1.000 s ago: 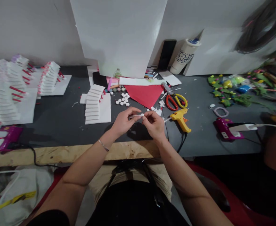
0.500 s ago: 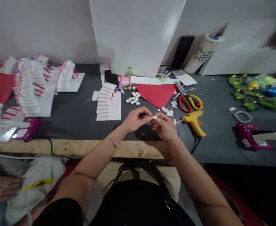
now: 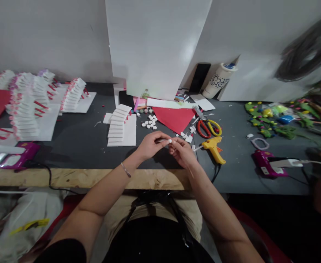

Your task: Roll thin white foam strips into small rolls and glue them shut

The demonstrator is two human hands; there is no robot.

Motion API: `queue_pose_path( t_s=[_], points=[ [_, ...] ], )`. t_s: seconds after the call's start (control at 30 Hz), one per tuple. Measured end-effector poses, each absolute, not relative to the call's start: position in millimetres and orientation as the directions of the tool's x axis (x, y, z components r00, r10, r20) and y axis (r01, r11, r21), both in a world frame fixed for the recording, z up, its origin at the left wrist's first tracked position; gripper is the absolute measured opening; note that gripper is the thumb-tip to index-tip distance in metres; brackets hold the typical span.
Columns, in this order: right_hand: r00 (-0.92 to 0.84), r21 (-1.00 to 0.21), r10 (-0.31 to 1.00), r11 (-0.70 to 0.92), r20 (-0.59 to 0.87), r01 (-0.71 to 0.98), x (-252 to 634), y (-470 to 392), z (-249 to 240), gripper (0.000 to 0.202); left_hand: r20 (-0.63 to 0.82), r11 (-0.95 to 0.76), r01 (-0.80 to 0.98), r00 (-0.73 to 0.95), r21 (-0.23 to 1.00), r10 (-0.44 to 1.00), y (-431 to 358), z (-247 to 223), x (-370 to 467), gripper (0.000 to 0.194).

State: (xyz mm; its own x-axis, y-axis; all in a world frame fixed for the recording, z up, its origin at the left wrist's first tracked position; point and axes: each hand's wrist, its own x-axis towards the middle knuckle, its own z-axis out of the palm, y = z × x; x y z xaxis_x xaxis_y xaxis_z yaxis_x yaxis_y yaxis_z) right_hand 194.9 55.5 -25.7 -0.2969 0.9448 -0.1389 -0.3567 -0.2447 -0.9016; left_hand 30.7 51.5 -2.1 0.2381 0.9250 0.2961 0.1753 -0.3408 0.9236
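My left hand (image 3: 153, 145) and my right hand (image 3: 183, 152) meet above the front of the dark table. A small white piece (image 3: 169, 141) is pinched between their fingertips; its exact shape is too small to make out. Beyond my left hand stands a stair-like model of white strips (image 3: 117, 126) on a white square base. Small white round pieces (image 3: 150, 123) lie in a loose cluster behind the hands. White scraps (image 3: 189, 138) and a red sheet (image 3: 174, 118) are just past my right hand. A yellow glue gun (image 3: 213, 148) rests to its right.
Red-and-yellow-handled scissors (image 3: 209, 128) lie behind the glue gun. Several finished-looking white stair models (image 3: 26, 106) stand at left. Purple power strips (image 3: 267, 164) sit at both sides, with cords. A tumbler (image 3: 218, 82) and a phone (image 3: 199, 78) lean at the back. Green decorations (image 3: 267, 118) spread at right.
The view has shifted to the right, so the table things sit further left. Both hands still pinch the small white piece, in nearly the same pose.
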Motion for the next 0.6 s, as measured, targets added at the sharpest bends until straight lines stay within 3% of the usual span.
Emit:
queue_pose_path(
  t_s=[0.1, 0.23, 0.47, 0.6],
  points=[
    [-0.147, -0.953, 0.989, -0.061, -0.017, -0.298, 191.9, 54.3, -30.3, 0.031, 0.337, -0.372, 0.256, 0.171, 0.892, 0.926, 51.8, -4.4, 30.9, 0.011],
    [-0.091, -0.983, 0.99, 0.09, 0.106, -0.159, 191.9, 50.0, -31.1, 0.026, 0.384, -0.42, 0.329, 0.173, 0.846, 0.907, 52.4, -6.4, 29.6, 0.008],
    [-0.071, -0.977, 0.975, 0.211, 0.209, 0.019, 195.7, 47.2, -32.0, 0.021, 0.427, -0.481, 0.365, 0.223, 0.797, 0.877, 54.3, -8.6, 27.5, 0.009],
    [-0.016, -0.972, 0.974, 0.228, 0.228, 0.062, 194.0, 47.5, -32.2, 0.021, 0.385, -0.418, 0.344, 0.163, 0.841, 0.908, 51.5, -10.2, 31.7, 0.013]
  ],
)
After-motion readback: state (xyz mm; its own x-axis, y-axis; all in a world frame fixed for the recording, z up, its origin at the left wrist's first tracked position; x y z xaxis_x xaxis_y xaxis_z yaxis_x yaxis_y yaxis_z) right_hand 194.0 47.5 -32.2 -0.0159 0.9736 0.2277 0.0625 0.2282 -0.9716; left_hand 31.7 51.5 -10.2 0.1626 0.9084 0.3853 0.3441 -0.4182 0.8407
